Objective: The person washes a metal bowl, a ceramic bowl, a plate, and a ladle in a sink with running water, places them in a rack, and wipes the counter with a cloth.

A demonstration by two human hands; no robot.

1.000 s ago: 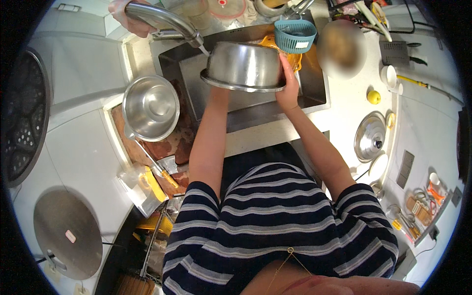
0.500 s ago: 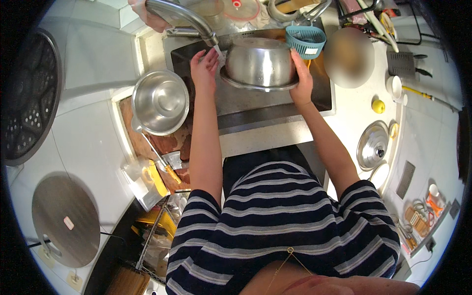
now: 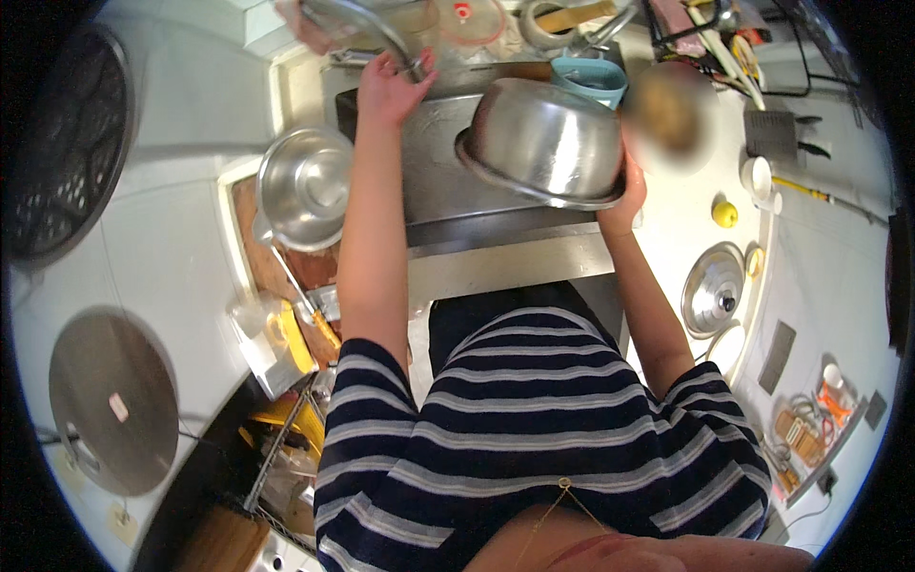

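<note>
The person in the striped shirt stands at the near side of the counter, both arms reaching away over the sink. To the left of the sink lies a brown board, partly hidden by the left forearm.

The biggest thing being handled is the steel bowl. It is up over the right half of the sink, bottom upward and tilted, its rim lower at the right. A steel pot sits on the board at left, mouth up, and a lid lies at the far right of the counter, knob up.

The tap curves in from the far left. The left hand is at the end of its spout, fingers parted around it; I can't tell whether they press on the metal. The right hand has the bowl by its right side near the rim, fingers along the wall, partly hidden, so I can't tell whether they are together or spread.

Just beyond the bowl is a blue basket. Smallest, a yellow fruit rests on the counter at right.
</note>
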